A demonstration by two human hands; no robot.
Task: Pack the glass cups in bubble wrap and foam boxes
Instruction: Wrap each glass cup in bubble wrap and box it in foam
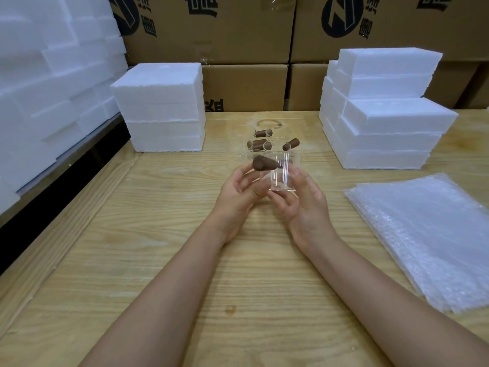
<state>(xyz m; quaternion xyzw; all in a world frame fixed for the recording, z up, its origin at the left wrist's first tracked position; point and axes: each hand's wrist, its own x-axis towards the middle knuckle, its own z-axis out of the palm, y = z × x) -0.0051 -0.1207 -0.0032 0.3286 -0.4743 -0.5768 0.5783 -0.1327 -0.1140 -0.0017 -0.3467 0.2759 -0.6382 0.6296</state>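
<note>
A clear glass cup [281,173] with a brown wooden handle [264,163] is held above the middle of the wooden table [158,234]. My left hand [238,197] curls its fingers round the handle side. My right hand [301,205] grips the cup's right wall and base. Behind them, several more glass cups [260,144] with brown handles stand on the table. A stack of bubble wrap sheets [428,234] lies at the right. White foam boxes are stacked at the back left [161,107] and back right [383,115].
A large pile of white foam pieces [47,88] fills the left side beyond the table's edge. Brown cardboard cartons [238,35] with black print form a wall along the back.
</note>
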